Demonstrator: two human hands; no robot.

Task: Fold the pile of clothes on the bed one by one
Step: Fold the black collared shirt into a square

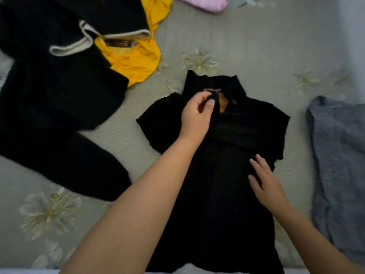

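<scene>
A black short-sleeved top point(223, 175) lies spread flat on the bed point(266, 56), collar pointing away from the person and hem nearest the camera; it serves as the landmark for everything else. The person's left hand point(197, 113) reaches over the top's left shoulder to its neckline; thumb and forefinger are pinched on a small fold of black cloth at the collar, just beside the label, while the other fingers curl loosely underneath. The right hand point(264, 180) rests on the chest of the top, right of its middle; its fingers point(256, 165) are stretched out flat against the cloth, released and holding nothing.

Left of the top, well apart from its sleeve, lies a large black garment with pale cuffs point(59, 95), one long sleeve running down toward the near edge of the bed; a yellow garment point(134, 60) lies partly under it, beyond the top's left shoulder, and shows a dark label at its neck. Right of the top, near its right sleeve but not touching, a grey knitted garment point(339, 155) lies rumpled. Far beyond the collar, at the upper edge of view, the corner of a pink garment point(205, 1) shows. The bed cover is grey-green with pale printed flowers; one flower point(199, 62) sits just beyond the collar.
</scene>
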